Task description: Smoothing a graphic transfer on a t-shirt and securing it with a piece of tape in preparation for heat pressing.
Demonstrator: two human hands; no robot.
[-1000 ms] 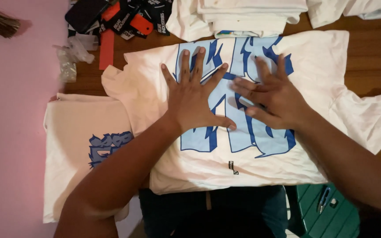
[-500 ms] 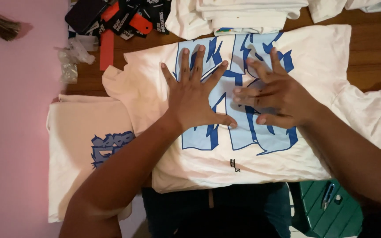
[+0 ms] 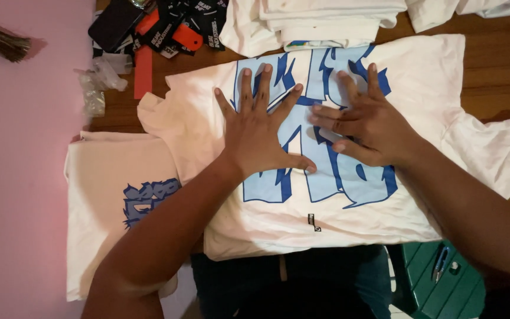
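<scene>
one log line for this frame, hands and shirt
left hand: flat, fingers spread on white t-shirt | right hand: flat on its blue print | wooden table

Warm, fairly dim indoor light falls on my white shirt, brightest at upper right of the frame. My left hand and right hand cast soft, short shadows. The lower edge sinks into darkness; the picture is sharp, without glare.
</scene>
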